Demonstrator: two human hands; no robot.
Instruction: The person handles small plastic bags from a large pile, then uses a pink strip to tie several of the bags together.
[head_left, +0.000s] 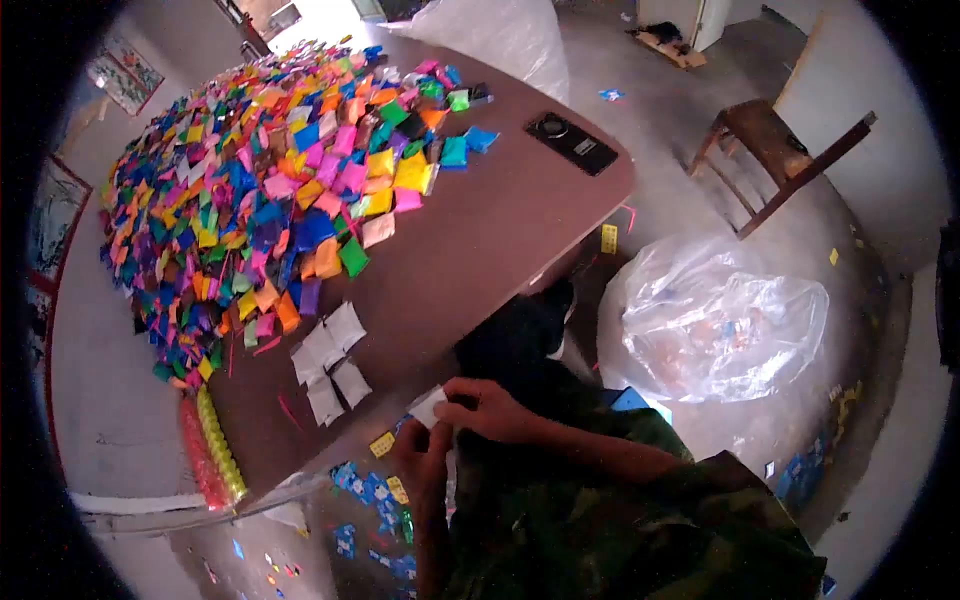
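Brown table (480, 250), both hands pinching white packet (428, 407), lying flat

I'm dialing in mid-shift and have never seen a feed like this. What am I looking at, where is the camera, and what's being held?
There is no machine here: it is one picture from a camera worn on a person's head, looking down past their camouflage sleeves. The round, bent edges come from the wide lens. Both hands meet at the table edge: the left hand and the right hand together pinch a small white packet. On the brown table lie a big heap of colored packets, a few white packets, a black device and a string of red and yellow beads. A clear plastic bag sits on the floor to the right.
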